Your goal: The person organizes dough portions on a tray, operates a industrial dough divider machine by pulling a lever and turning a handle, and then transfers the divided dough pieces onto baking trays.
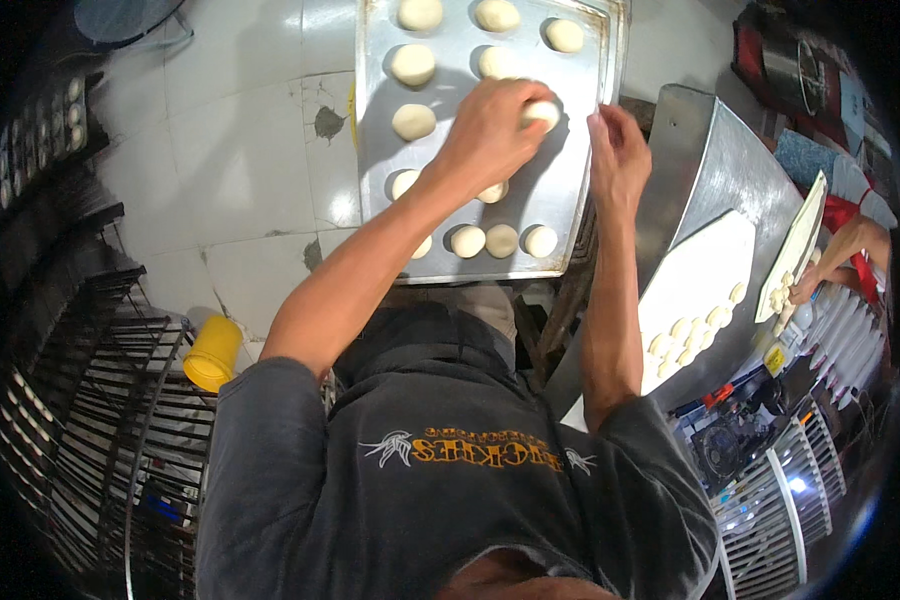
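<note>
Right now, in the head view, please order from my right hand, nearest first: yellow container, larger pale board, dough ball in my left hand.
1. Dough ball in your left hand: close, to the left.
2. Larger pale board: lower right.
3. Yellow container: far lower left.

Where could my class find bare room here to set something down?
On the tray, between the dough ball in the left hand, the near row's rightmost ball and the tray's right side. The pale sheet is bare above its clustered pieces. The tray's near edge is crowded with balls, as is the sheet's lower part with pieces.
</note>
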Motion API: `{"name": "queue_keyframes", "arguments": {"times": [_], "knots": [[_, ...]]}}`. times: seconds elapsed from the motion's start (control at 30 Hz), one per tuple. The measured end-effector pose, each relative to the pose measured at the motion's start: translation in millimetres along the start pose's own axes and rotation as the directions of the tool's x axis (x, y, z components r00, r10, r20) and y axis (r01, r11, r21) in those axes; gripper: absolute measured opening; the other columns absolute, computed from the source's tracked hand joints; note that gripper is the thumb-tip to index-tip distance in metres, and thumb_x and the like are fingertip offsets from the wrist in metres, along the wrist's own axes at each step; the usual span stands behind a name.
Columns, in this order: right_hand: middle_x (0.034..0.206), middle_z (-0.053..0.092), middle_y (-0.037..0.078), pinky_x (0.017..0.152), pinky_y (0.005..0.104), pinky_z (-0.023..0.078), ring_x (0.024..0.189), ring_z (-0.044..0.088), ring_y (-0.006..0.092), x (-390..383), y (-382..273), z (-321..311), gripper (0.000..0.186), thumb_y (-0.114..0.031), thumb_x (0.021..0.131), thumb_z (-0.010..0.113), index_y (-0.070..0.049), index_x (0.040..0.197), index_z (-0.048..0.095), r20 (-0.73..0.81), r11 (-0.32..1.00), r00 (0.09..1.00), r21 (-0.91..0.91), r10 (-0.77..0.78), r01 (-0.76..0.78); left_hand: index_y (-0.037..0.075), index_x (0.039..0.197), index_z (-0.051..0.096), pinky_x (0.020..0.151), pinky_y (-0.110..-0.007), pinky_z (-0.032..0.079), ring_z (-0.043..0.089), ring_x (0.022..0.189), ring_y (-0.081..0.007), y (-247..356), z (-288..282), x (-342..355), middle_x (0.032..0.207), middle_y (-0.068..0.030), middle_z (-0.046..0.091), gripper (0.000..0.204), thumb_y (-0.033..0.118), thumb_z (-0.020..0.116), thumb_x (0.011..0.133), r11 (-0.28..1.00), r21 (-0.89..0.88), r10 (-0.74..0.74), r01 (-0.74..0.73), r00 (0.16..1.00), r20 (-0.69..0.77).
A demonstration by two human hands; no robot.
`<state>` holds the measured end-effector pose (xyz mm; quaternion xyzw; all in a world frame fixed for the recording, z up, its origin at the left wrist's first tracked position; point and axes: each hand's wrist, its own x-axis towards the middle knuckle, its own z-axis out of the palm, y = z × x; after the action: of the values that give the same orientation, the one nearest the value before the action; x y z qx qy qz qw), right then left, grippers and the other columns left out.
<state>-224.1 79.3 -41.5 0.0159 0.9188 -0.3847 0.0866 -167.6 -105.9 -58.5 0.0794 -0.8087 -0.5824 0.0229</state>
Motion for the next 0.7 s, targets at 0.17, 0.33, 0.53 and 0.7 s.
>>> {"name": "queue_keyframes", "arguments": {"times": [0.17,0.33,0.53,0.7], "knots": [[0.102,0.072,0.013,0.081,0.0308,0.054,0.089,0.065,0.0159,-86,22,-37,0.032,-0.018,0.094,0.071,0.003,0.117,0.069,0.126,0.98,0.977,0.077,0.173,-0.183,-0.001,0.109,0.07,0.086,-0.045,0.055,0.07,0.095,-0.0385,-36,61,76,0.102,-0.0212,0.073,0.033,0.02,0.076,0.084,0.983,0.159,0.093,-0.09,0.996,-0.01],[0.1,0.07,0.014,0.08,0.0339,0.055,0.086,0.067,0.0212,-128,29,-51,0.029,-0.015,0.092,0.073,0.001,0.115,0.07,0.153,0.994,0.986,0.068,0.071,-0.083,0.002,0.122,0.065,0.098,-0.044,0.049,0.06,0.113,-0.0392,-41,71,67,0.124,-0.0202,0.061,0.048,0.026,0.078,0.083,0.91,0.339,0.25,-0.237,0.968,0.004],[0.107,0.07,0.017,0.084,0.0396,0.056,0.095,0.068,0.0322,-136,15,-84,0.031,-0.02,0.092,0.071,0.002,0.115,0.068,0.244,0.969,0.949,0.192,-0.198,0.153,-0.009,0.148,0.038,0.12,-0.055,0.024,0.035,0.145,-0.0428,-56,79,28,0.156,-0.0284,0.038,0.086,0.042,0.073,0.088,0.619,0.649,0.373,-0.443,0.893,0.254],[0.101,0.071,0.014,0.081,0.0395,0.056,0.089,0.07,0.0314,-143,51,-184,0.024,-0.015,0.093,0.07,-0.002,0.113,0.07,-0.109,0.968,0.974,0.132,-0.2,0.214,-0.002,0.151,0.038,0.119,-0.059,0.022,0.036,0.144,-0.0425,-29,73,18,0.158,-0.0247,0.037,0.076,0.046,0.061,0.097,0.483,0.758,0.314,-0.438,0.895,0.317]]}}
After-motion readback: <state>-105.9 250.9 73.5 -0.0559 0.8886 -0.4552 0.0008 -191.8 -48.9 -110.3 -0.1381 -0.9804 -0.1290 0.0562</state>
